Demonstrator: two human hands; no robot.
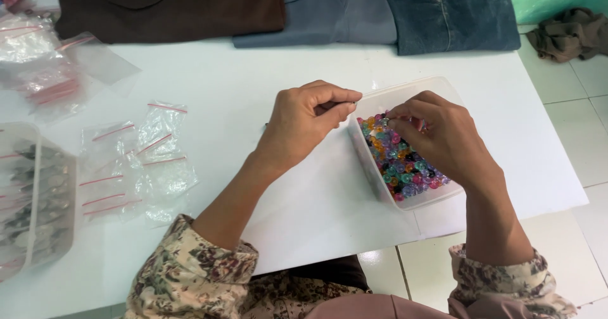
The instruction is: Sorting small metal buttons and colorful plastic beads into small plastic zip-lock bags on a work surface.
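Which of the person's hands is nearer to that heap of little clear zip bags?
The left. The left hand is over the table, between the small zip bags and the clear tub; the right hand is further away, in the tub of coloured beads.

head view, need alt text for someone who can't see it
Seen from above, a person's right hand reaches into a clear plastic tub of colourful beads on a white table, while the left hand pinches something thin beside the tub. Small clear zip bags lie to the left, and folded trousers line the table's far edge.
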